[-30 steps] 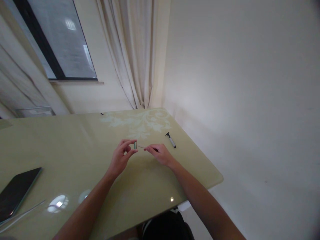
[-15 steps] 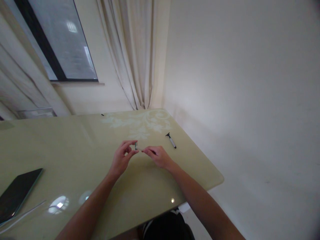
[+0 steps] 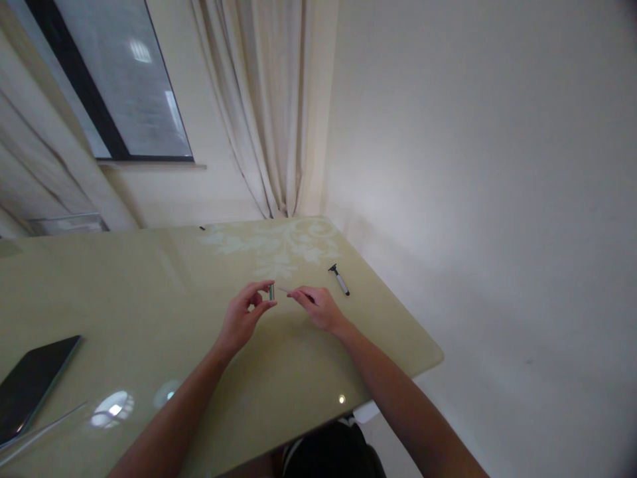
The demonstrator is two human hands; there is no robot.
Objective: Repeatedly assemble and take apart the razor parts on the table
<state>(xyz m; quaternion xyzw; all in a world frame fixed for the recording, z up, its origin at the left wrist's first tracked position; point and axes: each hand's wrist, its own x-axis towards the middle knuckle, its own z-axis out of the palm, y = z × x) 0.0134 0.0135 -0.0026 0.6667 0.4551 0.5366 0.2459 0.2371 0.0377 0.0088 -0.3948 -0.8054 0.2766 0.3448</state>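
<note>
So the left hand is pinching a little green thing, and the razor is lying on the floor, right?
Not quite. The left hand does pinch the little green thing, but the razor lies on the table, just beyond the right hand. The head view shows it.

One surface point(image 3: 149, 292), two hands, left point(image 3: 243, 317) and right point(image 3: 318, 307), one small green piece point(image 3: 271, 291), one thin stick point(image 3: 284, 289), one razor point(image 3: 340, 279), one tablet point(image 3: 30, 385), one window point(image 3: 119, 79), one curtain point(image 3: 263, 99)

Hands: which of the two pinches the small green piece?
The left hand pinches the green piece between thumb and forefinger; the right hand holds only a thin stick pointed at it.
</note>
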